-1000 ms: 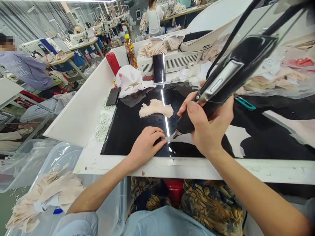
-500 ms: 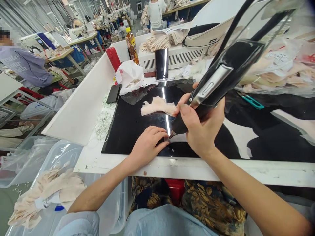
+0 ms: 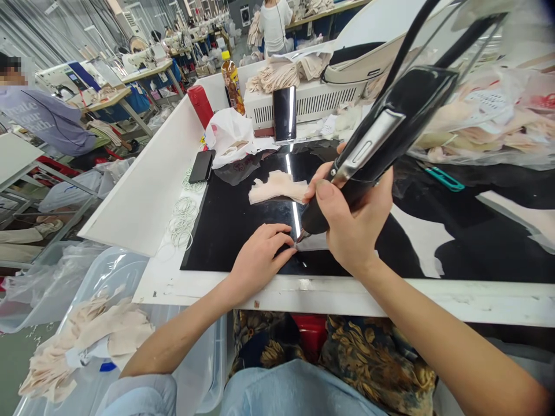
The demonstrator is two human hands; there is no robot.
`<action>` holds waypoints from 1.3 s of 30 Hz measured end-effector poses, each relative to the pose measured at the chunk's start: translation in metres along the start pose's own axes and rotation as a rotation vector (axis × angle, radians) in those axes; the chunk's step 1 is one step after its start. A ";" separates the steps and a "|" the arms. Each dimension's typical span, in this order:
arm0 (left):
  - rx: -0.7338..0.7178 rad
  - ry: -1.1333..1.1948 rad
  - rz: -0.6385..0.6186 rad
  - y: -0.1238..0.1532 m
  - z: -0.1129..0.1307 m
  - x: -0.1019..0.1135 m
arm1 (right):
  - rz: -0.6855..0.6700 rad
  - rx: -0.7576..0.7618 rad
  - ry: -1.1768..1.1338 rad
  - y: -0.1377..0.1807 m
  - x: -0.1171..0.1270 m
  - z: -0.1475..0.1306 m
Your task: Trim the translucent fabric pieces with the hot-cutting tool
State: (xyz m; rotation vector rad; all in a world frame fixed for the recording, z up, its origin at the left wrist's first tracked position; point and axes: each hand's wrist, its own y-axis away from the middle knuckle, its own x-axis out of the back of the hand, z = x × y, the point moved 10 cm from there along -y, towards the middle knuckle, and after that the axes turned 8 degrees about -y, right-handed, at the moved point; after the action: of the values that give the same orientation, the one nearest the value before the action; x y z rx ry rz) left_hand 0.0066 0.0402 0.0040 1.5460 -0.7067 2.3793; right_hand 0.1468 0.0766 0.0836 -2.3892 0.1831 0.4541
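Observation:
My right hand [image 3: 353, 222] is wrapped round a black corded hand tool [image 3: 381, 133] held at a slant, its tip touching the glossy black work surface [image 3: 225, 225]. My left hand [image 3: 260, 254] lies on that surface just left of the tip, fingers bent and pressing a small thin strip I can barely make out. A stack of beige fabric pieces [image 3: 277, 188] lies a little beyond both hands.
A dark phone [image 3: 200, 166], white rings [image 3: 182, 214], a white bag [image 3: 228, 136], a red container [image 3: 200, 106], a drink bottle [image 3: 232, 81] and a white machine [image 3: 312, 101] stand behind. Bagged beige fabric [image 3: 489, 121] at right. A clear bin with fabric [image 3: 87, 341] below left. People work at far tables.
Both hands and the tool have shifted slightly left along the black surface; the tool tip stays by my left fingertips.

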 end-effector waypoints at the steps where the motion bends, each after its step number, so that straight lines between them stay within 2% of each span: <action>1: -0.004 -0.006 -0.001 0.000 0.000 -0.001 | -0.003 0.000 -0.003 0.000 -0.001 0.000; 14: -0.081 -0.080 -0.025 0.007 0.010 0.001 | 0.018 -0.015 -0.022 0.009 0.003 0.003; 22: -0.136 -0.141 0.004 0.018 0.013 0.002 | 0.021 0.026 -0.040 0.007 0.001 -0.002; 27: -0.140 -0.145 0.012 0.018 0.013 0.003 | 0.014 0.001 -0.060 0.007 -0.001 0.000; 39: -0.171 -0.180 0.035 0.022 0.016 0.005 | 0.014 -0.018 -0.044 0.012 0.012 -0.003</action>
State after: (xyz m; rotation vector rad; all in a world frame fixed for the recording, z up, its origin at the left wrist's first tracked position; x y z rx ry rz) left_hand 0.0082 0.0131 0.0077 1.6997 -0.9552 2.1573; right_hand 0.1552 0.0657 0.0737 -2.3951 0.1767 0.5164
